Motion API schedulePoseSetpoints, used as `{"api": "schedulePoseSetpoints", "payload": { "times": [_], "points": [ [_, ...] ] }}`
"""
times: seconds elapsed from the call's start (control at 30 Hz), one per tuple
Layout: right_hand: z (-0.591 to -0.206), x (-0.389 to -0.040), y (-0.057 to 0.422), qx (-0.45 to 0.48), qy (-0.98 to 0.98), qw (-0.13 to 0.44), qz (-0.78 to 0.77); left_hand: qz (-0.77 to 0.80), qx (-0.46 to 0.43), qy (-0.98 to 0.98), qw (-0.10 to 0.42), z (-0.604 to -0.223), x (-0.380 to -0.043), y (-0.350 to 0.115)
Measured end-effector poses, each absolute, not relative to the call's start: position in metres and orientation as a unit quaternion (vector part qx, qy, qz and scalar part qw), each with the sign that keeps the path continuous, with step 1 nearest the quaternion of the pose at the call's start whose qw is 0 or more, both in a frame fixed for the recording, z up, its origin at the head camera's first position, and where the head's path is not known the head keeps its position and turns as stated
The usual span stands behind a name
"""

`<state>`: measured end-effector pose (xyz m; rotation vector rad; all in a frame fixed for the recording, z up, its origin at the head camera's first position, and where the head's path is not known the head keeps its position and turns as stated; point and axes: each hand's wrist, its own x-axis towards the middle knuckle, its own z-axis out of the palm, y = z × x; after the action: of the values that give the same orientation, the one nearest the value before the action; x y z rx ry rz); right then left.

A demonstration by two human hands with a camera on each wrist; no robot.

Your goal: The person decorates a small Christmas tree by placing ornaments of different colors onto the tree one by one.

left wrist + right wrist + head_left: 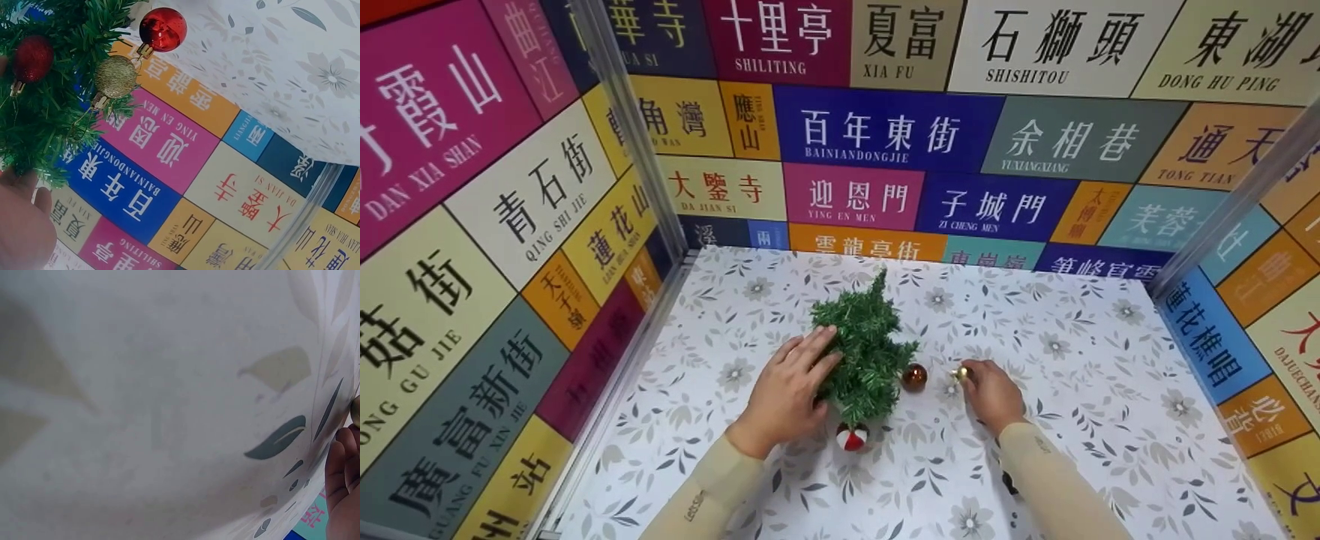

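A small green artificial Christmas tree (859, 352) is on the table. My left hand (791, 386) rests against its left side, fingers stretched over the branches and thumb partly hidden. In the left wrist view, a glittery red ball (34, 58), a glittery gold ball (116, 76) and a shiny red ball (163, 29) are at the tree's branches. A shiny brown ball (914, 376) is at its right edge, and a red-and-white ball (852, 437) at its near end. Right of the tree, my right hand (994, 394) pinches a small gold ball ornament (962, 372) between thumb and fingers.
The table has a white cloth (720, 465) with grey flowers and leaves. Coloured panels with Chinese lettering (877, 127) enclose it at the back and both sides, with metal posts (641, 142) at the corners. A small dark object (1009, 484) is partly hidden by the right sleeve.
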<state>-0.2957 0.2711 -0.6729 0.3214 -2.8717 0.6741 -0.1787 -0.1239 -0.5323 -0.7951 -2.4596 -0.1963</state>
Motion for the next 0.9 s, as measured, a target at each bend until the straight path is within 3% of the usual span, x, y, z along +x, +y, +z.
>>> {"api": "schedulePoseSetpoints", "payload": {
  "times": [0.57, 0.9],
  "points": [
    [-0.6719, -0.2951, 0.2687, 0.09, -0.967, 0.068, 0.228, -0.084, -0.296, -0.914, 0.265, -0.5305, -0.1819, -0.1292],
    [-0.6729, -0.2944, 0.2724, 0.116, -0.964, 0.085, 0.224, -0.094, -0.301, -0.91, 0.269, -0.532, -0.1823, -0.1302]
  ]
}}
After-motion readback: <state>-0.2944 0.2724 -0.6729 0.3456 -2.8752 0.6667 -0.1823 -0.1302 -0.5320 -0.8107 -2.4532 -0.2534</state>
